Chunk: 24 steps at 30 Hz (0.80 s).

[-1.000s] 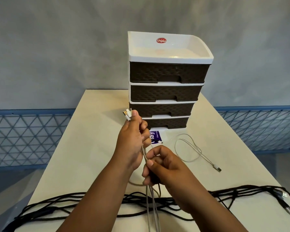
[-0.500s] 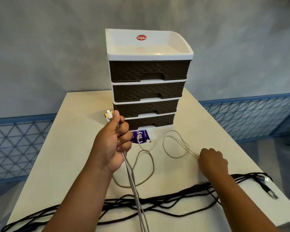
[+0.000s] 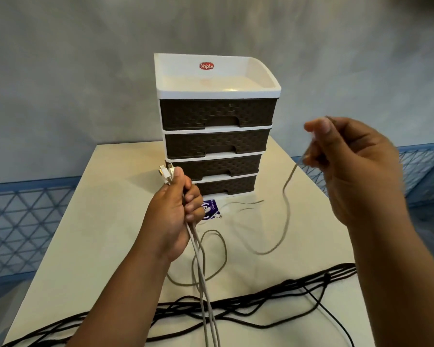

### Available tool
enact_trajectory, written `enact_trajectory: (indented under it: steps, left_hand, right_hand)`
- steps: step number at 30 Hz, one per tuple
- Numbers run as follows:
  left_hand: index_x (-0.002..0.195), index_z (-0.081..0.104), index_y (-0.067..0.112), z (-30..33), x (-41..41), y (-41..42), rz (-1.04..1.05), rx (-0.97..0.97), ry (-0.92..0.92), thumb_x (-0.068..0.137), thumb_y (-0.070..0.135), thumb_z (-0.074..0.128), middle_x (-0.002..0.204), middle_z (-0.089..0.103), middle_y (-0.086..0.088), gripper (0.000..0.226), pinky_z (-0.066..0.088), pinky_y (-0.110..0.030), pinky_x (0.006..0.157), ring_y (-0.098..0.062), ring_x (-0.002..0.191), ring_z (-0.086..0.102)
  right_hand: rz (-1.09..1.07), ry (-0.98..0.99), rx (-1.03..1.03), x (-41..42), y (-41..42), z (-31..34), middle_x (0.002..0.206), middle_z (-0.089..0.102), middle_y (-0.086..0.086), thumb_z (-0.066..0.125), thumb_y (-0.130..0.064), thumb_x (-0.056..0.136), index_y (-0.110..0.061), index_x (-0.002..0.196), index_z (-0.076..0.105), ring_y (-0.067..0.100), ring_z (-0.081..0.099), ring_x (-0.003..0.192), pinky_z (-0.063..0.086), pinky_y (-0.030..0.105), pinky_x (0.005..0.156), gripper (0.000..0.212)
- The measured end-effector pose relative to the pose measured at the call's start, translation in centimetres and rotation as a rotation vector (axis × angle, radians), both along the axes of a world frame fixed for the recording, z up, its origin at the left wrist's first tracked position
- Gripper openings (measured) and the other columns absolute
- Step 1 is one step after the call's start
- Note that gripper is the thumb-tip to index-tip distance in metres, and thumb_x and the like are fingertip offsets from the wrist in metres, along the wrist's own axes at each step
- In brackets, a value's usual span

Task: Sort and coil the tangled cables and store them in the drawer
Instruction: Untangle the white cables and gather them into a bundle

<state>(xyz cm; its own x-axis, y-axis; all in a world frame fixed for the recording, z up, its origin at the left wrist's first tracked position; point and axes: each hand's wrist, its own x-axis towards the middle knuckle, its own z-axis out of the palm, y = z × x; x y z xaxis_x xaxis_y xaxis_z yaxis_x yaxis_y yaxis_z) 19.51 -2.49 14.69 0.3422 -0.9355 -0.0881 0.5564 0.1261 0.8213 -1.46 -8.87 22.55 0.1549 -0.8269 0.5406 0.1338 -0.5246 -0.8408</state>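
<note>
The left hand (image 3: 172,216) is curled tight around a bundle of white cables (image 3: 203,279), whose plugs (image 3: 165,173) stick up past the thumb at 12 o'clock of the fist, while the strands hang down toward 6 o'clock and off the near edge of the counter (image 3: 85,234). The right hand (image 3: 353,166), raised at 3 o'clock of the frame, pinches one grey cable (image 3: 286,204) between thumb and curled fingers; that cable, blurred, drops in a loose arc to the counter and loops near the bundle. A tangle of black cables (image 3: 248,306) sprawls across the near counter. The four-drawer organiser (image 3: 216,136), all drawers closed, stands at 12 o'clock, with a purple packet (image 3: 209,206) at its foot.
</note>
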Motion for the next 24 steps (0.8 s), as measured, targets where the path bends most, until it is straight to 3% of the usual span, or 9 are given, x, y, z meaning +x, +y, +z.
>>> enact_trajectory:
  steps: [4, 6, 8, 11, 14, 17, 18, 21, 24]
  left_hand:
    - [0.078, 0.044, 0.016, 0.5, -1.0, 0.3, -0.057, -0.063, -0.030, 0.101, 0.039, 0.040, 0.070, 0.057, -0.005, 0.033, 0.049, -0.026, 0.060, -0.015, 0.063, 0.059]
    - [0.082, 0.046, 0.014, 0.9, -1.4, 0.6, -0.109, -0.078, -0.075, 0.100, 0.039, 0.039, 0.080, 0.066, -0.013, 0.032, 0.057, -0.034, 0.069, -0.025, 0.076, 0.069]
    - [0.089, 0.050, 0.012, 1.3, -1.9, 1.0, -0.148, -0.052, -0.159, 0.101, 0.040, 0.039, 0.086, 0.069, -0.017, 0.033, 0.058, -0.035, 0.069, -0.027, 0.076, 0.070]
    - [0.100, 0.058, 0.013, 1.3, -2.1, 1.3, -0.158, -0.004, -0.147, 0.102, 0.042, 0.041, 0.068, 0.057, -0.008, 0.033, 0.042, -0.025, 0.052, -0.011, 0.050, 0.046]
    - [0.108, 0.055, 0.011, 1.0, -1.6, 1.4, -0.175, -0.002, 0.017, 0.100, 0.044, 0.043, 0.057, 0.034, 0.002, 0.036, 0.026, -0.020, 0.044, -0.006, 0.046, 0.025]
    - [0.105, 0.057, 0.011, 1.4, -1.0, 1.8, -0.122, -0.090, 0.117, 0.100, 0.046, 0.041, 0.053, 0.024, 0.007, 0.038, 0.019, -0.017, 0.040, -0.004, 0.042, 0.018]
    - [0.100, 0.057, 0.013, 1.8, -0.9, 2.1, -0.107, -0.125, 0.137, 0.099, 0.049, 0.042, 0.053, 0.022, 0.008, 0.039, 0.017, -0.017, 0.039, -0.003, 0.042, 0.016]
    - [0.083, 0.055, 0.021, 3.3, -0.1, 2.9, -0.090, -0.181, 0.117, 0.084, 0.059, 0.050, 0.057, 0.015, 0.008, 0.039, 0.014, -0.016, 0.039, -0.004, 0.045, 0.012]
    - [0.068, 0.044, 0.025, 4.5, 0.3, 3.6, -0.046, -0.234, 0.055, 0.079, 0.049, 0.062, 0.050, 0.021, 0.010, 0.032, 0.019, -0.015, 0.036, -0.003, 0.041, 0.018]
  right_hand:
    - [0.178, 0.323, 0.041, 2.9, 1.2, 0.4, 0.056, 0.058, -0.003, 0.054, -0.022, 0.099, -0.016, 0.091, 0.072, 0.009, 0.053, 0.052, 0.042, 0.016, 0.051, 0.021]
    - [0.249, 0.503, 0.087, 4.5, 1.3, -0.1, 0.062, 0.062, 0.000, 0.057, -0.025, 0.097, -0.016, 0.094, 0.070, 0.009, 0.058, 0.056, 0.045, 0.018, 0.053, 0.015]
    - [0.260, 0.553, 0.146, 6.0, 1.1, -0.9, 0.067, 0.065, 0.004, 0.064, -0.026, 0.094, -0.017, 0.096, 0.065, 0.009, 0.062, 0.059, 0.047, 0.021, 0.056, 0.009]
    - [0.194, 0.553, 0.143, 7.5, 0.6, -2.5, 0.072, 0.067, 0.010, 0.071, -0.029, 0.088, -0.017, 0.094, 0.064, 0.014, 0.061, 0.060, 0.049, 0.025, 0.057, 0.015]
    - [0.205, 0.456, 0.186, 7.6, 0.5, -4.0, 0.089, 0.068, 0.013, 0.070, -0.041, 0.085, -0.020, 0.102, 0.063, 0.018, 0.062, 0.070, 0.050, 0.020, 0.060, 0.027]
    - [0.637, 0.343, 0.371, 6.8, 1.1, -7.7, 0.106, 0.064, 0.008, 0.070, -0.059, 0.076, -0.020, 0.122, 0.056, 0.014, 0.062, 0.092, 0.051, 0.031, 0.077, 0.062]
    - [0.796, 0.367, 0.402, 6.5, 1.7, -9.3, 0.111, 0.063, 0.008, 0.076, -0.054, 0.074, -0.021, 0.127, 0.054, 0.019, 0.061, 0.103, 0.050, 0.039, 0.086, 0.066]
    - [1.004, 0.630, 0.391, 5.8, 4.1, -12.3, 0.105, 0.068, 0.012, 0.080, -0.012, 0.079, -0.019, 0.115, 0.062, 0.026, 0.064, 0.103, 0.049, 0.049, 0.097, 0.041]
    - [0.968, 0.799, 0.320, 5.2, 5.0, -13.9, 0.090, 0.069, 0.010, 0.074, -0.010, 0.086, -0.010, 0.094, 0.070, 0.019, 0.064, 0.085, 0.052, 0.042, 0.088, 0.009]
